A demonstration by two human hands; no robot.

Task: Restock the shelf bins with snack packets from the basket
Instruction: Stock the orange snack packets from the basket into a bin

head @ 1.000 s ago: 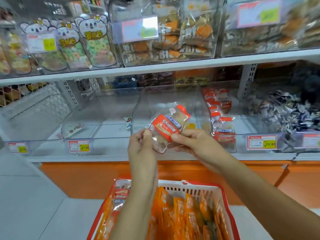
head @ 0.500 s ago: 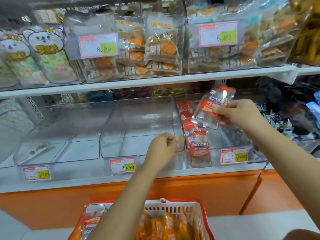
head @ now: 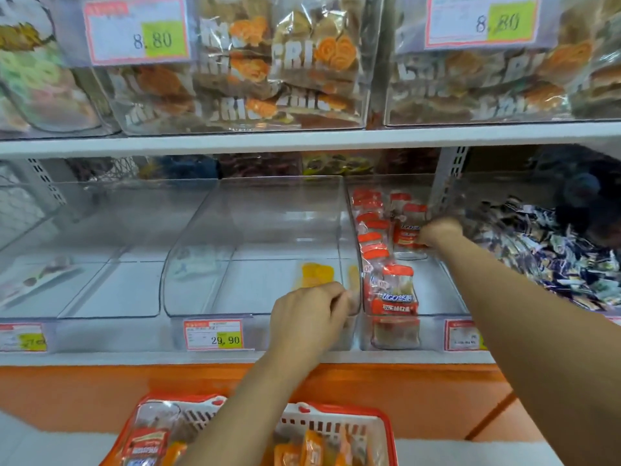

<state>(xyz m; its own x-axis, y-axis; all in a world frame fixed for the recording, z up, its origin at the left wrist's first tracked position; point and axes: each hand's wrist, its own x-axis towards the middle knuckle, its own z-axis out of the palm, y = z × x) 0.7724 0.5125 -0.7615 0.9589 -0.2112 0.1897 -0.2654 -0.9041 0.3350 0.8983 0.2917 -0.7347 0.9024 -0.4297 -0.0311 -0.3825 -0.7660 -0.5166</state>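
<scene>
Deep inside, right hand (head: 437,232) pinches a glossy red-topped snack packet (head: 405,234); left hand (head: 309,317) grips the clear plastic bin's (head: 279,210) rounded wall.

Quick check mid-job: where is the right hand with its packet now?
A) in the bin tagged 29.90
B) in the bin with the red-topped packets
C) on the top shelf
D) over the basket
B: the right hand holds the packet inside the bin with the red-topped packets, right of the 29.90 tag.
</scene>
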